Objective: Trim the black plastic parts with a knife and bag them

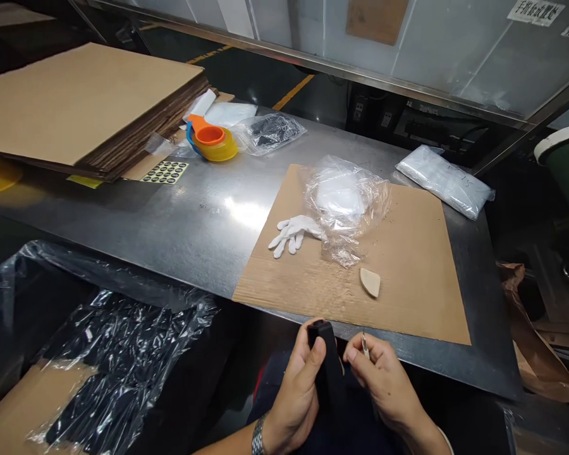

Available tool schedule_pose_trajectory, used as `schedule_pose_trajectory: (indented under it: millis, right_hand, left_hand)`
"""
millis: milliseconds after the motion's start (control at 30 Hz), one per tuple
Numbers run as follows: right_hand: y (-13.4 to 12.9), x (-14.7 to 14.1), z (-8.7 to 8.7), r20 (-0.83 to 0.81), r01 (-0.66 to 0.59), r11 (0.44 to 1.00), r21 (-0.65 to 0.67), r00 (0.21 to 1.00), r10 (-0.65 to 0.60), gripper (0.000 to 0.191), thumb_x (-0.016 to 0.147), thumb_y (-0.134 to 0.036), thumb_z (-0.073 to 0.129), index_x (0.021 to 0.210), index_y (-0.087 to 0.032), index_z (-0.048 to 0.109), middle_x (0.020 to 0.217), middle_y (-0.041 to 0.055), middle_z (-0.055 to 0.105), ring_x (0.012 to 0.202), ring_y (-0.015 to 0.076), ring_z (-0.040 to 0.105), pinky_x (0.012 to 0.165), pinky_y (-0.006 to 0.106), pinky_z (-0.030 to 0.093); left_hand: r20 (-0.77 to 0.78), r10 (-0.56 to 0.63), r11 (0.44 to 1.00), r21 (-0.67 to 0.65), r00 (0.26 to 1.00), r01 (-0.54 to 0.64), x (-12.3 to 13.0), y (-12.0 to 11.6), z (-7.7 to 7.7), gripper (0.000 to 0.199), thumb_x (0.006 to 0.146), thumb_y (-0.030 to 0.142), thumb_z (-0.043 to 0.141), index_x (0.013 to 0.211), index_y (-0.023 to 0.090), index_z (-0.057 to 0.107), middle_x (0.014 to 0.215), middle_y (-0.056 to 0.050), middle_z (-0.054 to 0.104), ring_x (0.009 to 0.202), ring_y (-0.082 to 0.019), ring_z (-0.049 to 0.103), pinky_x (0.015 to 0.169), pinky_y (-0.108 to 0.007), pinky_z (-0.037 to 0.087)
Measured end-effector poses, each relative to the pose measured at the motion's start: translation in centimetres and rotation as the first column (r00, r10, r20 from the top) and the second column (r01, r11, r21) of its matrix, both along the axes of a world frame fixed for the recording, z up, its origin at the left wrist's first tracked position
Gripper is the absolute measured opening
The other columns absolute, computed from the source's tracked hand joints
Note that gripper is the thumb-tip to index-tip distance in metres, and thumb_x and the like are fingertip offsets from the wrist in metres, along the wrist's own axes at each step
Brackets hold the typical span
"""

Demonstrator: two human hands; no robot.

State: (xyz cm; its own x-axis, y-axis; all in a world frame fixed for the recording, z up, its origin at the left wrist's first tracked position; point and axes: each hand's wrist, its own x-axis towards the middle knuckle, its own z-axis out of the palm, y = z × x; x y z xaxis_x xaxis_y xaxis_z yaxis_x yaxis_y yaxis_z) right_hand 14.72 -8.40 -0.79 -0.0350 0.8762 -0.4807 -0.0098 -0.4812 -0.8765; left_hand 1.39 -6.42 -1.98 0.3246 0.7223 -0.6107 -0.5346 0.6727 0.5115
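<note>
My left hand (291, 385) is wrapped round a black elongated part (326, 357), held upright near the table's front edge with the thumb pressed along its face. Close to its right side, my right hand (386, 382) pinches a small thin tool with a metal tip (365, 344); the tip points up and most of the tool is hidden by the fingers. A thin pale strip (342, 366) shows at the black part's right edge. Beyond my hands, a beige quarter-round piece (370, 282) lies on a cardboard sheet (417, 265).
White gloves (296, 234) and a crumpled clear plastic bag (341, 196) rest on the cardboard. Farther left are tape rolls (213, 144), a sticker sheet (165, 172) and stacked cardboard (90, 101). A plastic-wrapped packet (446, 180) lies back right. Black plastic-wrapped goods (118, 354) stand front left.
</note>
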Motion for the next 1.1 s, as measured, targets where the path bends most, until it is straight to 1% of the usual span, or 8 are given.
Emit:
schedule_pose_trajectory:
  millis: [100, 200, 267, 333, 467, 567, 833, 1100]
  right_hand:
    - [-0.2, 0.9, 0.5, 0.160, -0.119, 0.980, 0.159, 0.983, 0.093, 0.032, 0.076, -0.046, 0.063, 0.090, -0.017, 0.058, 0.075, 0.0000, 0.054, 0.065, 0.0114, 0.050, 0.057, 0.021, 0.039]
    - [-0.3, 1.6, 0.7, 0.334, -0.282, 0.932, 0.230, 0.922, 0.197, 0.038, 0.074, -0.033, 0.068, 0.109, -0.024, 0.055, 0.099, 0.0031, 0.059, 0.084, 0.0158, 0.057, 0.070, 0.023, 0.045]
    - [-0.3, 1.9, 0.7, 0.428, -0.337, 0.908, 0.249, 0.879, 0.209, 0.029, 0.081, -0.023, 0.060, 0.109, -0.025, 0.055, 0.099, 0.0025, 0.060, 0.084, 0.0146, 0.059, 0.073, 0.022, 0.045]
    - [-0.3, 2.0, 0.6, 0.485, -0.363, 0.885, 0.292, 0.854, 0.190, 0.028, 0.083, -0.016, 0.053, 0.110, -0.025, 0.054, 0.099, 0.0028, 0.060, 0.083, 0.0135, 0.059, 0.071, 0.021, 0.046]
    - [-0.2, 1.8, 0.8, 0.542, -0.403, 0.832, 0.382, 0.826, 0.151, 0.035, 0.083, -0.009, 0.047, 0.114, -0.023, 0.050, 0.102, 0.0052, 0.059, 0.081, 0.0133, 0.059, 0.067, 0.021, 0.047]
    - [-0.3, 1.7, 1.1, 0.586, -0.417, 0.809, 0.414, 0.802, 0.114, 0.034, 0.083, -0.008, 0.046, 0.114, -0.023, 0.050, 0.100, 0.0059, 0.058, 0.080, 0.0139, 0.060, 0.066, 0.021, 0.048]
    - [-0.5, 2.2, 1.4, 0.660, -0.447, 0.778, 0.442, 0.749, 0.056, 0.032, 0.085, -0.011, 0.046, 0.115, -0.021, 0.051, 0.099, 0.0078, 0.059, 0.079, 0.0148, 0.062, 0.068, 0.022, 0.051]
    - [-0.6, 2.4, 1.3, 0.708, -0.482, 0.752, 0.449, 0.706, 0.030, 0.032, 0.085, -0.011, 0.047, 0.115, -0.021, 0.050, 0.099, 0.0084, 0.059, 0.079, 0.0156, 0.063, 0.069, 0.023, 0.052]
  left_hand:
    - [-0.002, 0.170, 0.984, 0.048, 0.985, -0.170, 0.3, 1.0, -0.2, 0.031, 0.078, 0.039, 0.064, 0.103, 0.027, 0.050, 0.089, 0.002, 0.058, 0.085, -0.013, 0.055, 0.079, -0.025, 0.043]
    - [0.047, 0.276, 0.958, 0.071, 0.960, -0.279, 0.5, 1.4, -0.6, 0.030, 0.077, 0.036, 0.065, 0.102, 0.030, 0.050, 0.095, 0.003, 0.059, 0.100, -0.014, 0.053, 0.090, -0.027, 0.039]
    - [0.075, 0.312, 0.946, 0.069, 0.947, -0.317, 0.6, 1.3, -1.0, 0.033, 0.075, 0.035, 0.068, 0.103, 0.032, 0.051, 0.099, 0.003, 0.060, 0.101, -0.013, 0.052, 0.093, -0.027, 0.037]
    - [0.102, 0.332, 0.940, 0.046, 0.938, -0.338, 0.6, 0.9, -1.4, 0.037, 0.071, 0.035, 0.072, 0.103, 0.034, 0.053, 0.098, 0.004, 0.062, 0.099, -0.012, 0.054, 0.092, -0.025, 0.038]
    - [0.175, 0.320, 0.944, 0.019, 0.931, -0.329, 0.3, 0.4, -1.6, 0.035, 0.065, 0.034, 0.076, 0.095, 0.037, 0.058, 0.091, 0.005, 0.065, 0.093, -0.011, 0.058, 0.088, -0.024, 0.041]
    - [0.194, 0.311, 0.948, 0.005, 0.930, -0.318, 0.1, 0.4, -1.5, 0.033, 0.065, 0.034, 0.077, 0.093, 0.037, 0.061, 0.091, 0.005, 0.067, 0.091, -0.011, 0.059, 0.088, -0.025, 0.042]
    - [0.162, 0.321, 0.946, -0.018, 0.933, -0.323, 0.0, 0.2, -1.7, 0.031, 0.065, 0.028, 0.077, 0.093, 0.031, 0.065, 0.096, 0.002, 0.065, 0.099, -0.014, 0.057, 0.096, -0.028, 0.038]
    - [0.174, 0.273, 0.958, 0.036, 0.946, -0.284, -0.1, 0.0, -1.7, 0.028, 0.066, 0.029, 0.076, 0.091, 0.030, 0.065, 0.091, 0.002, 0.064, 0.094, -0.013, 0.057, 0.094, -0.026, 0.040]
